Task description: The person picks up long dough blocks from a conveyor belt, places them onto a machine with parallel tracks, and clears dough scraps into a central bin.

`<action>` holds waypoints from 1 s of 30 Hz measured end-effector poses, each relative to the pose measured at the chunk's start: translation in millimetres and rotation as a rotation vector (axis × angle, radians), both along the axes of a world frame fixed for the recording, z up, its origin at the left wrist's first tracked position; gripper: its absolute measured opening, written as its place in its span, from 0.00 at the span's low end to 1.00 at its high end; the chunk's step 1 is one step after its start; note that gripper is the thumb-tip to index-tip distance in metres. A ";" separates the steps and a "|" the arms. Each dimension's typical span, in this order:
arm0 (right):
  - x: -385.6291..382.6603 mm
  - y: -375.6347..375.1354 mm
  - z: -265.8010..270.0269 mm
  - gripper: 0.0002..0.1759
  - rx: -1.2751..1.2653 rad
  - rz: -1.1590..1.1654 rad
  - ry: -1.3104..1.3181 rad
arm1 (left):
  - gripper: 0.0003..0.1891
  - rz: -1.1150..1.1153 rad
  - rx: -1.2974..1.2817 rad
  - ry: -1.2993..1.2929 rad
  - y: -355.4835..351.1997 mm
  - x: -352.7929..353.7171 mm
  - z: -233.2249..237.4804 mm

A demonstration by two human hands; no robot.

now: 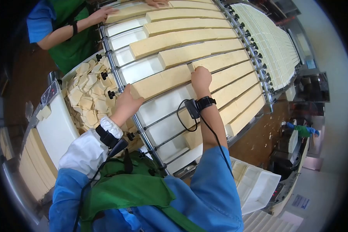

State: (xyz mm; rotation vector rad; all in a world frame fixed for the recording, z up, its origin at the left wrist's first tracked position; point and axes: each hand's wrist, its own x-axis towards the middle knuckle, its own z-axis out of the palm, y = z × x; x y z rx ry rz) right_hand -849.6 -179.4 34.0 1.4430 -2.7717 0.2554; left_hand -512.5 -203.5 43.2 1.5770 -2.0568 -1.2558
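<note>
A long cream-coloured block (162, 82) with a smooth, food-like surface lies in a lane between metal rods. At its near left end is my left hand (128, 103), with thumb and fingers gripping that end. My right hand (202, 79) is closed at the block's other end, where it meets a further block; its fingertips are partly hidden. More long cream-coloured blocks (205, 34) fill the neighbouring lanes. Both wrists wear black straps with cables.
A bin of thin cream-coloured offcuts (91, 92) stands left of the rail (118, 73) with black knobs. Another person's hand (101, 15) touches a block at the top. White trays (259, 189) stand lower right. Beyond the far rail is a white gridded surface (263, 42).
</note>
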 end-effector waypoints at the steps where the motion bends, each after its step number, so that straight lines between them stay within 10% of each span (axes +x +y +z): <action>1: 0.8 -2.5 1.6 0.11 0.053 -0.015 0.057 | 0.46 0.003 0.001 0.001 -0.3 -0.1 1.0; 14: -7.0 -6.6 -7.6 0.12 0.022 0.000 0.040 | 0.44 0.050 0.024 0.165 5.2 3.0 -25.8; 24: 35.3 44.4 120.8 0.18 -0.763 0.083 -0.551 | 0.45 -0.076 0.046 0.110 -1.7 -59.2 16.3; 30: 154.0 59.2 175.2 0.16 -0.617 0.298 -0.810 | 0.40 -0.043 0.027 0.229 6.8 -24.1 4.5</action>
